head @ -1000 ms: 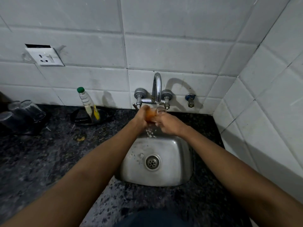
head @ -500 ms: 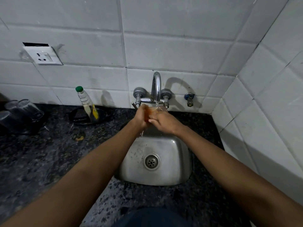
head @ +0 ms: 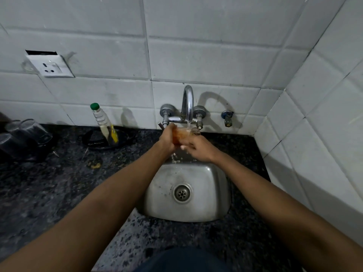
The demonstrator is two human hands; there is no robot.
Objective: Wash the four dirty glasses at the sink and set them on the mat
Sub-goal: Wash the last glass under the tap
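Hands (head: 185, 143) clasping clear amber-tinted glass (head: 181, 134) under curved chrome tap (head: 187, 101), steel sink (head: 214, 193) below

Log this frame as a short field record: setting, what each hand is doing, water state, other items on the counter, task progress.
setting: steel sink set in a dark speckled counter, white tiled walls
left hand: grips the glass under the tap
right hand: on the same glass, from the other side
water: running into the glass
counter items: green-capped bottle in a dark dish; upturned glasses at far left
progress: one glass being rinsed; count of finished ones unclear
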